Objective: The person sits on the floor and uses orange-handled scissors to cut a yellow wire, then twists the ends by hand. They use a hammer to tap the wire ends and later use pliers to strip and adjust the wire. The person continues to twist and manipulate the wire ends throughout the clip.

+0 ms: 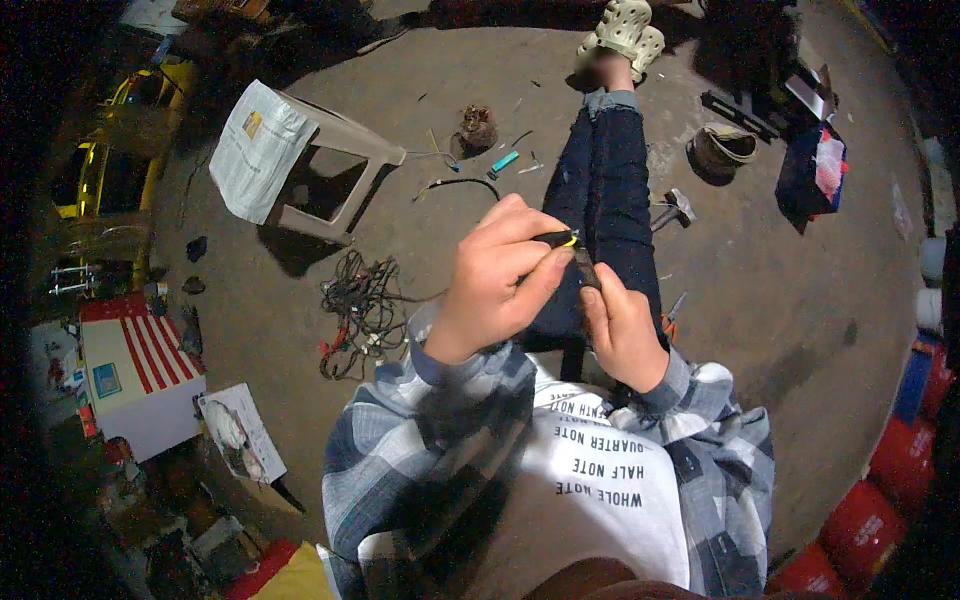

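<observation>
Above my lap, my left hand (pixel 500 275) pinches a black cable (pixel 553 239) between thumb and fingers. A bright yellow-green wire (pixel 571 241) shows at the cable's end. My right hand (pixel 627 335) is closed round a dark, narrow knife-like tool (pixel 587 268), its thumb lying along it. The tool's tip meets or nearly meets the wire end; I cannot tell which. Another stretch of black cable (pixel 462 182) lies on the floor beyond my left hand, its far end split into thin wires.
A tangle of dark cables (pixel 362 310) lies left of me, near a beige stool (pixel 350 150) on its side. Ahead are a teal tool (pixel 504 162) and a brown clump (pixel 475 130). A hammer (pixel 681 205), orange-handled tool (pixel 670 322) and round container (pixel 722 152) are on the right.
</observation>
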The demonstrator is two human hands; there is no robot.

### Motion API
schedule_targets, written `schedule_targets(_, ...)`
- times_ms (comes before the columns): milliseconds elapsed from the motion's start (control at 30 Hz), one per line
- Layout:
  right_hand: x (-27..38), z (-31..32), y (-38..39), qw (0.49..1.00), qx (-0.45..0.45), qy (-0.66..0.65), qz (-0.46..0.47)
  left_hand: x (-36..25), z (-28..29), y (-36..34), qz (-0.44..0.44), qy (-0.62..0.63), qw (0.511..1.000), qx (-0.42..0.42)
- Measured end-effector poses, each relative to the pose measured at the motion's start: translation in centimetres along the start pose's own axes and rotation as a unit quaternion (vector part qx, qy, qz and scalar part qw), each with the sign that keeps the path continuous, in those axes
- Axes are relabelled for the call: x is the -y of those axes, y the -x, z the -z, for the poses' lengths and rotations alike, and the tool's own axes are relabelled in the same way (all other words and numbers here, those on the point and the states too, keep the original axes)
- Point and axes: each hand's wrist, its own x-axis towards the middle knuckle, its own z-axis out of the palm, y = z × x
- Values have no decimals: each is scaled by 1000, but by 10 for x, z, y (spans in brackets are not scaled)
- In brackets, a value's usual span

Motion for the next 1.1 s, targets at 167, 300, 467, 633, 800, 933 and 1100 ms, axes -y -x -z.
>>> schedule_targets(167,2,14,-8,1000,-13,19,15,-9,5,-5,19,63,997,38)
schedule_targets(300,3,20,-6,998,-12,51,33,-3,-6,4,89,200,975,-29)
schedule_targets(467,6,26,-5,992,-19,100,67,4,-8,11,207,304,929,-34)
schedule_targets(633,8,29,-11,979,-25,179,97,20,-13,14,200,179,963,-13)
schedule_targets(800,11,29,-10,992,11,124,18,26,-11,19,173,129,976,-14)
schedule_targets(933,13,40,-10,992,65,105,-30,22,-9,19,136,69,988,-28)
schedule_targets(1100,17,51,-13,987,122,101,-40,20,0,20,139,54,988,26)
